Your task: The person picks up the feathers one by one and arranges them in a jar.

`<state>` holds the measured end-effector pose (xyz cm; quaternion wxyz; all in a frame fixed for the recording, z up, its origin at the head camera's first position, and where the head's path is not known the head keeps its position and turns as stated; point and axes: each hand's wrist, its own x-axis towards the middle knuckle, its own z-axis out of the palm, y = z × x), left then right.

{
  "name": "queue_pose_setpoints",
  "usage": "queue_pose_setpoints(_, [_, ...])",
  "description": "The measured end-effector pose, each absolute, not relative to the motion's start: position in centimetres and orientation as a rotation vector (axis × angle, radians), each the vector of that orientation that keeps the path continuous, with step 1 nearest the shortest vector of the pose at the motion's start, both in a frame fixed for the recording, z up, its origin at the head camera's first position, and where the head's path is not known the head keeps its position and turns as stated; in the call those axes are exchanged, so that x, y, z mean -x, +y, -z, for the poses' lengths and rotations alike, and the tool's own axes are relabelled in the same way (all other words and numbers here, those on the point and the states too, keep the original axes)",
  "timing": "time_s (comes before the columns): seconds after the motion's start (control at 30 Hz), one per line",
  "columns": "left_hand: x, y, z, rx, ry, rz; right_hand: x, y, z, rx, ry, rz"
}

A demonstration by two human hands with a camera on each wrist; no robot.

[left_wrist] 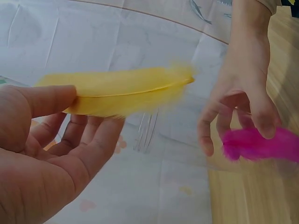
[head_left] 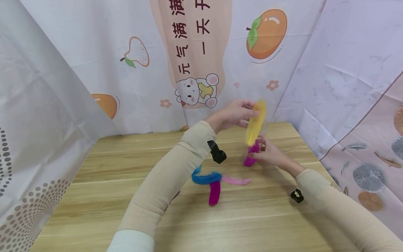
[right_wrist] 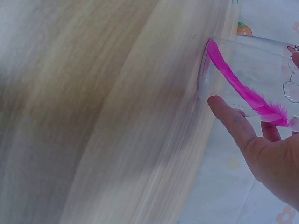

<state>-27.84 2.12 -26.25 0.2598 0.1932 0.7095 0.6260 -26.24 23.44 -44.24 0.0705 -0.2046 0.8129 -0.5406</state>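
Note:
My left hand (head_left: 233,113) pinches a yellow feather (head_left: 256,120) between thumb and fingers, its quill end pointing down. Below it, a clear tall container (right_wrist: 264,56) stands near the far right of the table, with a magenta feather (right_wrist: 238,86) leaning inside it. My right hand (head_left: 273,154) holds this container low on its side, thumb and fingers around the wall. In the left wrist view the yellow feather's quill tip points toward the right hand, and the see-through wall hardly shows.
On the wooden table (head_left: 126,196) lie a curved blue feather (head_left: 206,178), a pink feather (head_left: 236,180) and another magenta feather (head_left: 214,193), close together below the left forearm. A printed curtain (head_left: 141,87) hangs along the far edge; more cloth hangs at both sides.

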Motion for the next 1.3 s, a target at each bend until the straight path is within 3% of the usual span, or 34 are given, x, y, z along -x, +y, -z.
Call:
queue_pose_setpoints(0.73, [29.0,2.9,25.5,-0.392,1.974,-2.021,26.6,23.6,44.7,0.608,2.437,1.634])
queue_pose_setpoints(1.3, [28.7,3.6,26.9,-0.508,1.978,-1.920,26.6,23.5,44.3,0.579,2.427,1.617])
